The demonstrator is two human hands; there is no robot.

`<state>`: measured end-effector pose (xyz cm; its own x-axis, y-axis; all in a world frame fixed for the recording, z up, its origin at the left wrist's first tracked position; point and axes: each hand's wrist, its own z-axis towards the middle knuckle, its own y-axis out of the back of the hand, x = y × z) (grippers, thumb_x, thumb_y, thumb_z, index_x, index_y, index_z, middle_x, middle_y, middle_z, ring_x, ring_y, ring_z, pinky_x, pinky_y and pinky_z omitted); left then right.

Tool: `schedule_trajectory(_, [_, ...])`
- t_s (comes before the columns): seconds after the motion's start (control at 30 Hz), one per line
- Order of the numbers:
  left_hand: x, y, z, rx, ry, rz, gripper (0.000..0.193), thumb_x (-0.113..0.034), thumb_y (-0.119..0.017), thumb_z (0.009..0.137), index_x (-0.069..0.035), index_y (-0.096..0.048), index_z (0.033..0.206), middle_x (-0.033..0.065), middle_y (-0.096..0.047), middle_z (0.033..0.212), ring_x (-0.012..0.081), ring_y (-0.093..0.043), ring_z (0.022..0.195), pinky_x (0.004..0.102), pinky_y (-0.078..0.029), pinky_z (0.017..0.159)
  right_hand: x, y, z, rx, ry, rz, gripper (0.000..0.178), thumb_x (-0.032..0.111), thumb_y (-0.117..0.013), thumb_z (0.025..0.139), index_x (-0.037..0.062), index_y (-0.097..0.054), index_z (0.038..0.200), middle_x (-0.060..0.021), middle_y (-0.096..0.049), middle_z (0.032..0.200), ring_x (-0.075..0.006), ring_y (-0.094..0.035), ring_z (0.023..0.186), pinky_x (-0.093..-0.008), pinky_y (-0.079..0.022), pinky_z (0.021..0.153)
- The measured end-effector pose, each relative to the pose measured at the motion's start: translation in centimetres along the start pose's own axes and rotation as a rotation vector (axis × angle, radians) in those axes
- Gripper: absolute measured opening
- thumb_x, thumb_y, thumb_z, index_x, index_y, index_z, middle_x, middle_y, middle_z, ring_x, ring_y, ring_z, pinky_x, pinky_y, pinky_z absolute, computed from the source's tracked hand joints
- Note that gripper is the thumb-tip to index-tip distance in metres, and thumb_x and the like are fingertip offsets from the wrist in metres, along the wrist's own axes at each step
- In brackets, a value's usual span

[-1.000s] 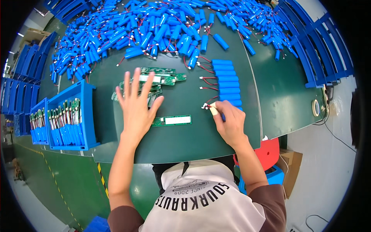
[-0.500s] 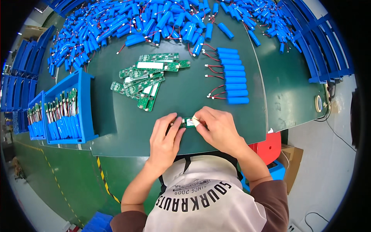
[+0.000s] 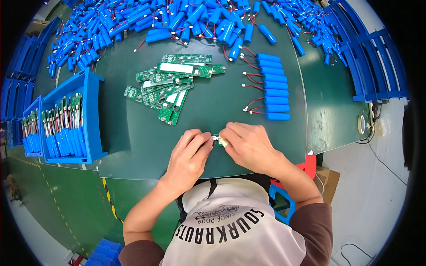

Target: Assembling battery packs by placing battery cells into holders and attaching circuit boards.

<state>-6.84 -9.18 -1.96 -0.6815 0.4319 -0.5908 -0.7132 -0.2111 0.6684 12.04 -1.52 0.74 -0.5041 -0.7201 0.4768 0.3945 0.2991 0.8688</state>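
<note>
A small green circuit board [image 3: 216,142] lies at the near part of the table, mostly covered by my fingers. My left hand [image 3: 188,153] is closed on its left end, thumb and fingertips pinched together. Over the right end, my right hand [image 3: 248,147] is closed too, fingers curled down on the board. Something cream-coloured [image 3: 224,142] shows at the right fingertips; whether it is a finger cover or a loose piece I cannot tell. Beyond my hands lies a loose pile of green circuit boards [image 3: 171,82], some with white strips.
Right of the pile, blue battery cells [image 3: 276,91] lie in a row, their red leads pointing left. A large heap of blue cells [image 3: 177,20] covers the table's far side. Blue bins [image 3: 93,119] of wired cells stand at left. Blue racks [image 3: 366,57] stand at right.
My left fingers have closed in toward my right hand, covering more of the board. The view has shifted slightly; the board pile and cell row look unchanged.
</note>
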Motion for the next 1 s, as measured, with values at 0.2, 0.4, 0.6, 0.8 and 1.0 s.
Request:
schedule_trajectory(0.2, [0.5,0.2,0.2,0.020,-0.004,-0.085,0.025,0.008,-0.074,0.072,0.005,-0.069,0.096,0.0119,-0.064,0.103,0.0316,-0.061,0.092,0.0394,-0.054,0.074,0.4,0.6,0.9,0.011,0.016,0.038,0.020,0.000,-0.069,0.074,0.0051,-0.057,0.089,-0.0075,-0.056,0.077,-0.0283,-0.061,0.068,-0.0408,-0.047,0.055])
schedule_trajectory(0.4, [1.0,0.3,0.5,0.041,-0.004,-0.129,0.023,0.008,-0.074,0.073,0.005,-0.069,0.094,0.0106,-0.064,0.101,0.0309,-0.060,0.093,0.0392,-0.054,0.073,0.5,0.5,1.9,0.127,-0.065,0.044,0.018,-0.002,-0.067,0.074,0.0035,-0.055,0.086,-0.0105,-0.055,0.074,-0.0307,-0.060,0.065,-0.0425,-0.046,0.055])
schedule_trajectory(0.6, [0.9,0.5,0.7,0.073,-0.015,-0.154,0.020,0.007,-0.076,0.074,0.004,-0.069,0.093,0.0102,-0.064,0.100,0.0303,-0.061,0.093,0.0388,-0.054,0.073,1.2,-0.6,0.6,-0.022,-0.117,0.167,0.015,0.000,-0.067,0.076,0.0027,-0.059,0.088,-0.0105,-0.058,0.078,-0.0310,-0.060,0.067,-0.0417,-0.046,0.057])
schedule_trajectory(0.8, [2.1,3.3,2.3,-0.017,0.068,-0.136,0.021,0.001,-0.077,0.078,0.000,-0.071,0.098,0.0125,-0.067,0.103,0.0305,-0.065,0.097,0.0386,-0.055,0.081,0.4,1.9,-1.0,-0.341,-0.255,0.085,0.021,-0.003,-0.070,0.079,0.0003,-0.065,0.099,-0.0139,-0.061,0.090,-0.0308,-0.060,0.088,-0.0405,-0.050,0.078])
schedule_trajectory(1.0, [8.1,3.4,10.9,-0.123,-0.015,0.259,0.024,-0.006,-0.076,0.081,-0.002,-0.070,0.104,0.0103,-0.065,0.114,0.0304,-0.058,0.110,0.0431,-0.047,0.091,-3.1,4.8,-1.7,-0.242,-0.237,-0.163,0.019,0.000,-0.071,0.080,-0.0005,-0.065,0.098,-0.0134,-0.060,0.094,-0.0331,-0.057,0.093,-0.0423,-0.048,0.080])
